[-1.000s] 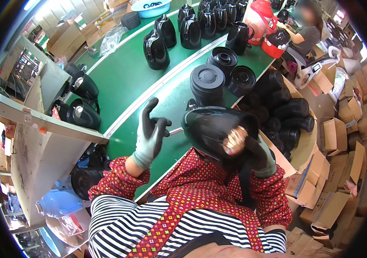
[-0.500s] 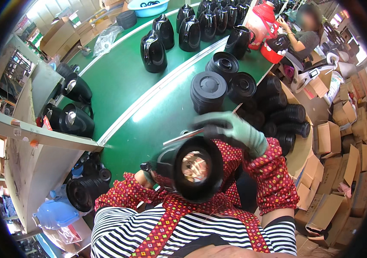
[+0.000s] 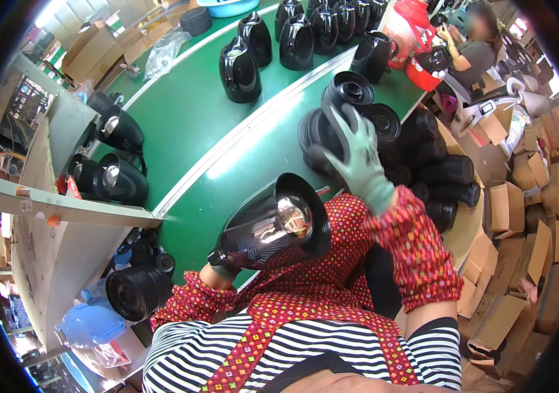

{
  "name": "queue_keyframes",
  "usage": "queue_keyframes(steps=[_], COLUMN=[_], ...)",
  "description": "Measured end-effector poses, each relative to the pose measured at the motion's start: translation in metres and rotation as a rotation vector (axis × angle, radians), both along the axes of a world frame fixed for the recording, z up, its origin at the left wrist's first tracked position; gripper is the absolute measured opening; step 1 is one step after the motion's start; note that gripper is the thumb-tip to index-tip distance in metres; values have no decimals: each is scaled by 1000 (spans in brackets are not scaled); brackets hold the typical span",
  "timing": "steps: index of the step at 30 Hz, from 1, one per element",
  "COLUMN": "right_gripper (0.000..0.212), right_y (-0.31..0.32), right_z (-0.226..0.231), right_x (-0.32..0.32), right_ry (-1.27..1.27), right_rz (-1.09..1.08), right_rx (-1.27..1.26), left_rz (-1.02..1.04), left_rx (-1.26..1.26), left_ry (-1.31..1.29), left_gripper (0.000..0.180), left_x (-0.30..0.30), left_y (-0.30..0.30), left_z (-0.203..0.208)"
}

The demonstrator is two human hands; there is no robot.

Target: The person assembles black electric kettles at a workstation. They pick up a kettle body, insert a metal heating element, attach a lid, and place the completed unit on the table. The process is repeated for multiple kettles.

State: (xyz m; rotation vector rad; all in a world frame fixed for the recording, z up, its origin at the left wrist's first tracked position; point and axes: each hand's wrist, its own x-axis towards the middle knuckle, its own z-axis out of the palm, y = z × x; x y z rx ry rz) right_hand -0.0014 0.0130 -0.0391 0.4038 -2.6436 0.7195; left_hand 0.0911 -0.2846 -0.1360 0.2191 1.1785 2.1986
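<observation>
My left hand [image 3: 224, 269], mostly hidden behind a glossy black thermos jug [image 3: 247, 226], is closed at the jug's narrower end. The jug lies tilted in front of my body; its wide open end faces right and shows a shiny silver liner [image 3: 294, 216]. My right hand [image 3: 362, 160], in a pale green glove with dark fingertips, is over a stack of round black plastic parts [image 3: 312, 134]. Its fingers are spread across the stack's upper right side; the fingers partly cover the top piece. Whether they press on it I cannot tell.
Several black jugs [image 3: 240, 72] stand on the far green bench [image 3: 181, 137]. More round black parts [image 3: 448, 169] are piled to the right, beside cardboard boxes [image 3: 503, 208]. Further jugs [image 3: 122, 177] lie at left by a metal rail [image 3: 96, 209]. Another person [image 3: 476, 49] sits at far right.
My right hand has moved from just above the jug, away from me, to the stack of black parts, its fingers spreading. The jug has turned its open end further right.
</observation>
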Motion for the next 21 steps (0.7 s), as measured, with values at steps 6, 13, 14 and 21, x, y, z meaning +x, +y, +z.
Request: queue_keyframes(steps=[6,13,14,21], right_gripper=[92,93,93,94], right_y=[14,37,40,63], right_z=[9,11,11,12], right_x=[127,194,200,229], right_ry=[-143,-110,-106,68], right_rz=[206,92,90,89], right_rx=[-440,-601,-637,-510], left_rz=[-284,-481,-507,-608], left_rx=[48,507,550,406], left_ry=[196,-277,-312,-291], left_gripper=[52,54,54,58], left_x=[-8,-2,-2,-6], left_y=[47,107,113,125], left_z=[8,18,20,-17])
